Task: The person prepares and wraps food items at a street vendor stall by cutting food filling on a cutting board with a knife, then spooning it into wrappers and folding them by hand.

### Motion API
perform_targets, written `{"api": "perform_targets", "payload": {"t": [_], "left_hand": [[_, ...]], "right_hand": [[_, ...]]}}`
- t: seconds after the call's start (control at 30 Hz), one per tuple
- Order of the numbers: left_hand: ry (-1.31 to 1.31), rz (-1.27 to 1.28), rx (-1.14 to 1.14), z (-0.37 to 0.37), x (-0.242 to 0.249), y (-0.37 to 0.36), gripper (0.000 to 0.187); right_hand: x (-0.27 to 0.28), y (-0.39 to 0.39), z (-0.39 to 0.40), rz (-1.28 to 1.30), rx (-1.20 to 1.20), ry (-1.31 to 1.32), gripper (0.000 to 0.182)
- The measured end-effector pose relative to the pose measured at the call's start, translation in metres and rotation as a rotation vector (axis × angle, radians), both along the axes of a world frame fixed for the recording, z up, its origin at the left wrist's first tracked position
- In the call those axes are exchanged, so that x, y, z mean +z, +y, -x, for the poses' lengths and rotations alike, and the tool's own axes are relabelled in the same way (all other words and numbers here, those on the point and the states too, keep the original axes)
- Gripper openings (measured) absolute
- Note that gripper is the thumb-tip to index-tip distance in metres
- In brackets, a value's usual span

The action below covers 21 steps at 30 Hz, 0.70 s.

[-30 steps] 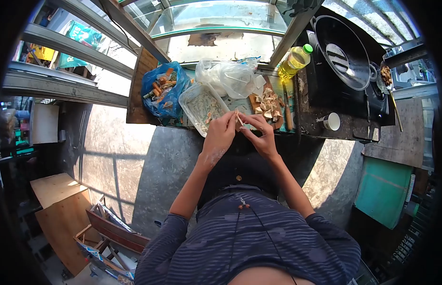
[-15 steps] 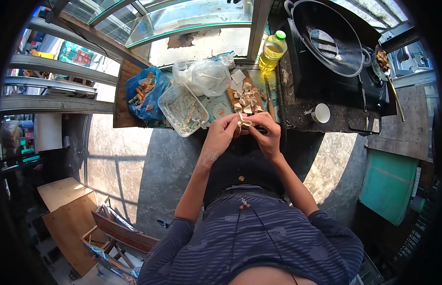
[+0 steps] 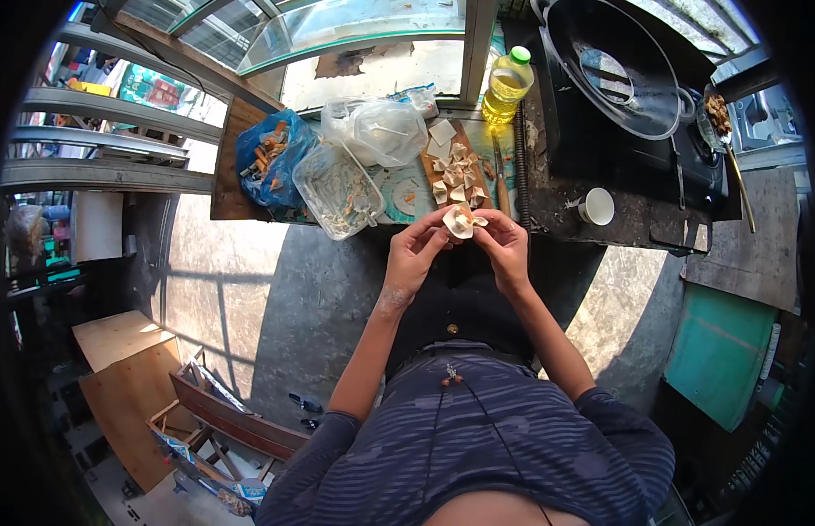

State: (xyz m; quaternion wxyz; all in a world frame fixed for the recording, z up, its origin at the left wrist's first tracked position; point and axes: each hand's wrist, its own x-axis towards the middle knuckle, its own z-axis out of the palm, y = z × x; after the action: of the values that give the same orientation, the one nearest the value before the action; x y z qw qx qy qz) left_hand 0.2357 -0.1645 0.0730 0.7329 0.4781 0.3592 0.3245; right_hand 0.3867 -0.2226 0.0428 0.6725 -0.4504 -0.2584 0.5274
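Between both hands, just in front of the board, is a pale folded dumpling [image 3: 459, 222] with a bit of orange filling showing. My left hand [image 3: 417, 249] pinches its left side, and my right hand [image 3: 505, 246] pinches its right side. Several similar dumplings [image 3: 458, 170] lie on a wooden board [image 3: 462, 138] beyond the hands. Square wrappers [image 3: 441, 133] rest at the board's far end. Left of the board stands a clear plastic tub [image 3: 339, 191] with shredded pale filling. A knife [image 3: 500, 180] lies to the board's right.
A blue bag [image 3: 276, 159] with orange scraps and a white plastic bag [image 3: 375, 131] are at the left. An oil bottle [image 3: 506, 86] stands beyond the knife. To the right are a white cup [image 3: 596, 207], a large wok [image 3: 611, 66] on a stove, and a spoon [image 3: 739, 182].
The dumpling's wrapper now faces up with its edges spread and filling visible. The fingers have moved slightly apart around it. The camera view has shifted slightly.
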Motion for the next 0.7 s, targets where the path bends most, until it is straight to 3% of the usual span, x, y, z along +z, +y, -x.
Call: {"api": "perform_targets", "payload": {"t": [0.1, 0.2, 0.27, 0.47, 0.57, 0.67, 0.7], "left_hand": [[0.004, -0.058, 0.049, 0.003, -0.009, -0.003, 0.031], [0.04, -0.177, 0.1, 0.006, -0.012, -0.005, 0.025], [0.131, -0.311, 0.112, 0.009, -0.01, -0.004, 0.02], [0.124, -0.371, 0.12, 0.016, -0.026, 0.002, 0.016], [0.266, -0.359, 0.082, 0.017, -0.024, 0.005, 0.02], [0.263, -0.005, 0.284, 0.023, -0.033, 0.008, 0.023], [0.306, -0.033, 0.322, 0.03, -0.038, 0.008, 0.027]], "right_hand": [[0.0, 0.001, -0.003, -0.054, 0.013, -0.419, 0.02], [0.016, 0.001, -0.003, -0.101, 0.021, -0.664, 0.018], [0.013, 0.001, -0.002, -0.132, 0.017, -0.726, 0.018], [0.012, 0.007, -0.004, -0.123, 0.081, -0.773, 0.017], [0.006, 0.014, -0.014, -0.078, 0.172, -0.782, 0.016], [-0.016, 0.024, -0.037, 0.078, 0.152, -0.93, 0.015], [-0.028, 0.028, -0.048, 0.153, 0.122, -0.96, 0.015]]}}
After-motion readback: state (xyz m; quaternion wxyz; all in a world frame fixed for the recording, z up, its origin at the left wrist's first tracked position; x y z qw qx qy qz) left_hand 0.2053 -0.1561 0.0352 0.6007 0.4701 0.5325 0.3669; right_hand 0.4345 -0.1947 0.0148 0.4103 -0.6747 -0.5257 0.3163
